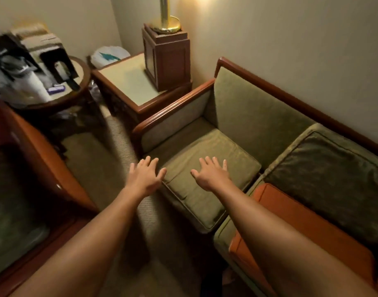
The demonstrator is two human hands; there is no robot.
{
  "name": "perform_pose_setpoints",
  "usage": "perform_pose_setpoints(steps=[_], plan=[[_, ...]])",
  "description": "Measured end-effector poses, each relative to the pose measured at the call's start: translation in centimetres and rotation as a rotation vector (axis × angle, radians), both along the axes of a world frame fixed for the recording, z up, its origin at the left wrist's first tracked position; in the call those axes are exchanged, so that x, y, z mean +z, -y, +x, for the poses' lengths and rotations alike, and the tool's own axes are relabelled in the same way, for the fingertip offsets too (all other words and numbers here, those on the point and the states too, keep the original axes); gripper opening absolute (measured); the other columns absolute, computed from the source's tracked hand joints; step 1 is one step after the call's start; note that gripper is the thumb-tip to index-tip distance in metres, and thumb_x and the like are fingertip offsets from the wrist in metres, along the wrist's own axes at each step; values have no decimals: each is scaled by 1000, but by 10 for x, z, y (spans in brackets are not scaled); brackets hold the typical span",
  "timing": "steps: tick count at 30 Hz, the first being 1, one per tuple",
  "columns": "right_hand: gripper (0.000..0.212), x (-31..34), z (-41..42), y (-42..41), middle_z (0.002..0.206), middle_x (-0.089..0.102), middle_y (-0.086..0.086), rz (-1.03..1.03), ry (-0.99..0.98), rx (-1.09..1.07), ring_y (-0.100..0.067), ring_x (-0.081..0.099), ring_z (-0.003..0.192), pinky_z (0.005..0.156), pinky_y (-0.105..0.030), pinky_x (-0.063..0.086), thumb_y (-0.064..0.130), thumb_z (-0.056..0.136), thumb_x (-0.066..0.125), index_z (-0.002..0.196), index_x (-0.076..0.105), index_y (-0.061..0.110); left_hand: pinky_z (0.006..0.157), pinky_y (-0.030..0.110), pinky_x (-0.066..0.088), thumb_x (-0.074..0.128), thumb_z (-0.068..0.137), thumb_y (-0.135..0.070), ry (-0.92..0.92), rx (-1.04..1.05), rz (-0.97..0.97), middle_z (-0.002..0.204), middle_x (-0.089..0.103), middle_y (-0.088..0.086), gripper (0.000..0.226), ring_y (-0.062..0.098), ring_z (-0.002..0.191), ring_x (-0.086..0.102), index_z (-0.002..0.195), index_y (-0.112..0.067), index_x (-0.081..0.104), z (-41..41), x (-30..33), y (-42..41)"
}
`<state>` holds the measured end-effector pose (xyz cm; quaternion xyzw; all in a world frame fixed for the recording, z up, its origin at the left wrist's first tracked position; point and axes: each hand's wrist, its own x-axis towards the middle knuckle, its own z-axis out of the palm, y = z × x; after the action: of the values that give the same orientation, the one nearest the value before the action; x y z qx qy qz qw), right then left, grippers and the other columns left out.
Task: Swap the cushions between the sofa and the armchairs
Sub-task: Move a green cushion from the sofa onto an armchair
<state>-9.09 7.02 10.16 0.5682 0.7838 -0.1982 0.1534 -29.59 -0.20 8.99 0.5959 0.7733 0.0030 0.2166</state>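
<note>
A green seat cushion lies on the left seat of the wood-framed sofa. My right hand rests flat on top of it, fingers spread. My left hand hovers open at the cushion's left front corner, over the carpet edge. A darker green cushion fills the neighbouring seat on the right, and an orange cushion lies along its front, partly behind my right forearm. An armchair with a wooden arm and a dark seat stands at the left.
A square side table with a wooden lamp base stands beside the sofa's arm. A round table crowded with items sits at the far left. A narrow strip of carpet runs between armchair and sofa.
</note>
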Motion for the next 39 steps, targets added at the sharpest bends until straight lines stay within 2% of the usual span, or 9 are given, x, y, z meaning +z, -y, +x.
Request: perform_pose_setpoints(steps=[9,17,21,24,27,30,34,39], plan=[[68,17,-198,105,162,21,-7,-36,-59,214,-27,11,150,118,-55,3,56,98,32,153,26,17,117,50,14,29,97,-54,46,342,6,156,31,9,62,25,143,27,148,-19,32,-164,20,159],[70,7,-314,170,159,28,-7,-26,-89,456,-28,14,149,117,-58,4,58,96,31,151,29,15,116,48,17,33,98,-49,67,591,26,154,33,9,57,27,140,31,145,-18,37,-246,11,255],[66,-3,-364,204,153,36,-7,-76,-118,543,-27,21,146,117,-58,6,58,94,33,145,38,16,115,47,20,34,98,-46,72,683,9,152,36,8,55,28,138,35,144,-17,38,-276,4,299],[63,-6,-400,222,152,38,-6,-93,-129,593,-27,22,145,118,-55,7,55,96,36,145,39,15,115,45,21,34,99,-45,76,762,-13,153,34,7,54,30,137,35,145,-18,37,-302,0,324],[63,-14,-431,232,150,41,-7,-106,-144,634,-28,26,144,118,-54,12,54,97,37,145,39,14,111,44,30,38,97,-44,100,808,10,149,39,10,54,30,135,39,142,-15,40,-330,-7,342],[64,-26,-463,236,149,42,-8,-107,-134,667,-29,29,141,117,-52,17,53,96,37,145,39,12,108,42,35,40,97,-44,116,851,31,149,39,5,53,27,134,39,143,-17,40,-361,-11,352],[65,-42,-512,231,154,36,-9,-148,-100,681,-30,23,145,119,-52,15,52,97,37,149,32,13,108,43,36,42,97,-40,185,924,83,146,42,9,53,27,132,41,142,-12,40,-412,-21,355],[66,-65,-584,228,153,38,-8,-181,-48,717,-30,27,143,117,-53,20,54,95,37,149,34,16,111,43,32,40,99,-39,227,1016,21,149,38,10,55,28,135,36,145,-11,35,-474,-37,363]])
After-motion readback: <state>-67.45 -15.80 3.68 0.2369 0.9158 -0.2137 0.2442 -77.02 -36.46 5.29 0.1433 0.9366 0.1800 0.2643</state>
